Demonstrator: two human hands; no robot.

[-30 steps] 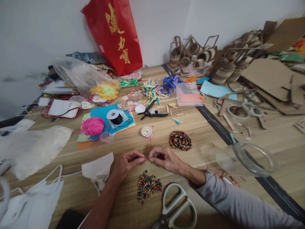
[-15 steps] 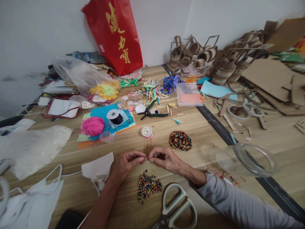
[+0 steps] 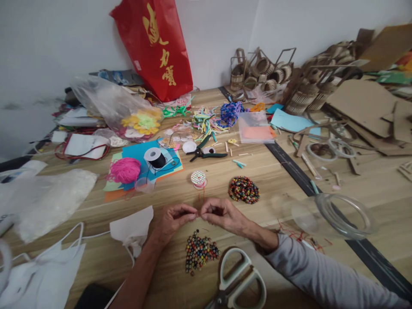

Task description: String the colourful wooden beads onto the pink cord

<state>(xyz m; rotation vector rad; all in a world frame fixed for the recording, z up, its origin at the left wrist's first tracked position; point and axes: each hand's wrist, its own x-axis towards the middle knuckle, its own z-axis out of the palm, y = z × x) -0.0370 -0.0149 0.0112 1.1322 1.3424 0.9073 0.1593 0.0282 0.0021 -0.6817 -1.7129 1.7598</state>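
My left hand (image 3: 174, 218) and my right hand (image 3: 222, 213) meet fingertip to fingertip over the wooden table (image 3: 273, 171), both pinched closed on something tiny between them, apparently a thin red thread and a bead. Just below the hands lies a loose pile of small coloured beads (image 3: 200, 251). A round mat of woven beads (image 3: 243, 189) sits up and right of my right hand. A small spool with red thread (image 3: 198, 178) stands just beyond the hands.
Large scissors (image 3: 238, 281) lie at the near edge. A clear plastic jar (image 3: 334, 214) lies on its side at right. Pink yarn (image 3: 125, 170), a black thread spool (image 3: 156, 157), pliers (image 3: 206, 154), plastic bags (image 3: 41, 201), a red bag (image 3: 157, 43) and cardboard pieces (image 3: 360, 103) crowd the table.
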